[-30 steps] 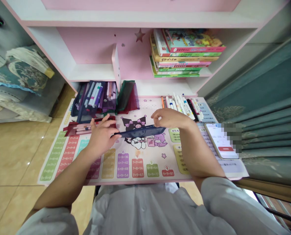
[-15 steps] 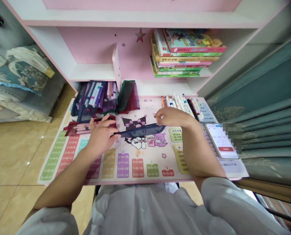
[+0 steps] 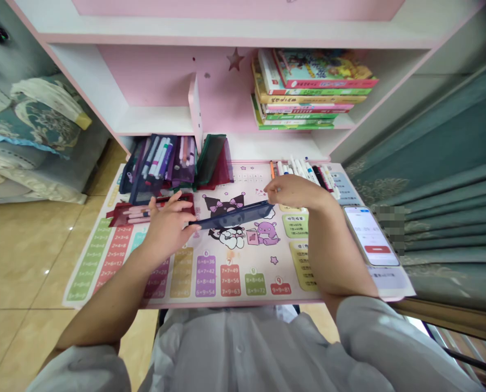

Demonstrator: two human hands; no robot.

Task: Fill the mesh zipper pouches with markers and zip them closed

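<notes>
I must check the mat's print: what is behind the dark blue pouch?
Behind the dark blue pouch is the desk mat with its printed cartoon figure. Its ears and lower body show uncovered; the covered part shows dimly through the mesh, fine details hidden.

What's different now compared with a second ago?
The right hand has moved slightly right and farther from the body along the dark blue mesh pouch, whose right end sits a little higher in view. No new grasp or release is evident. The left hand still pinches the left end; the book stack and phone stayed put.
</notes>
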